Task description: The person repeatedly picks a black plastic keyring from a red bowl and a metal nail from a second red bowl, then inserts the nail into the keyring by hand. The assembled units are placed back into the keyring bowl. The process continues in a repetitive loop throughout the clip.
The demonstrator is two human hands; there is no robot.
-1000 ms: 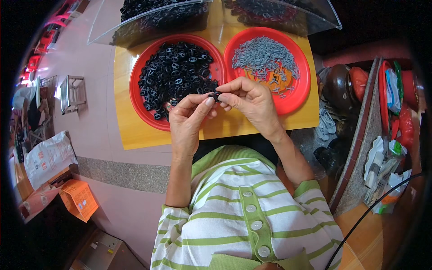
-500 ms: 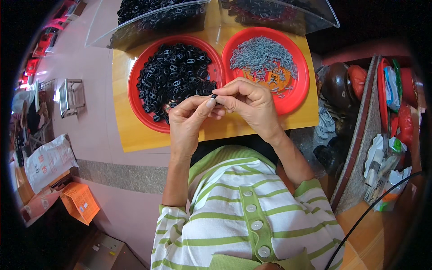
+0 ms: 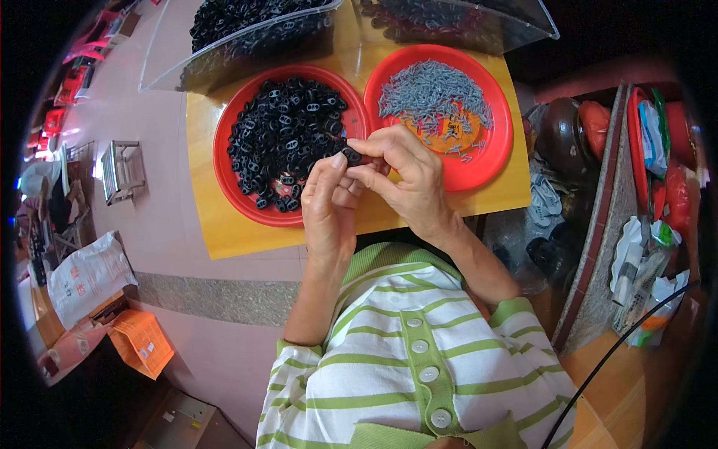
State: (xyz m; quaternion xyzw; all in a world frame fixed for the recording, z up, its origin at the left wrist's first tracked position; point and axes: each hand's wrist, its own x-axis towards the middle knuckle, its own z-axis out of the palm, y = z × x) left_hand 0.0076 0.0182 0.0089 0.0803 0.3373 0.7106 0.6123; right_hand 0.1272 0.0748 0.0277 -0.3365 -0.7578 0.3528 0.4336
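Above the near edge of the table, my two hands meet over a small black oval plastic piece with holes [image 3: 351, 156]. The fingertips of my left hand [image 3: 329, 198] are closed at its lower left side. From the right, the thumb and forefinger of my right hand [image 3: 407, 170] pinch at the same piece; whether they also hold a screw is hidden. Just beyond my left hand lies a red round tray [image 3: 220, 153] heaped with similar black plastic pieces [image 3: 280, 127]. Beyond my right hand is a second red tray [image 3: 502, 138], holding many small grey screws [image 3: 426, 88].
Both trays rest on a yellow wooden table [image 3: 232, 241]. Behind them stand clear plastic bins [image 3: 258, 56] with more black pieces. A metal stool [image 3: 121, 172] and an orange basket [image 3: 142, 343] are to the left. On the right, a ledge [image 3: 591, 224] borders bags and a black cable [image 3: 621, 340].
My left hand has shifted to the right and turned more upright, its fingers curling in. The black piece now shows its holed face between my fingertips. The view has moved slightly.
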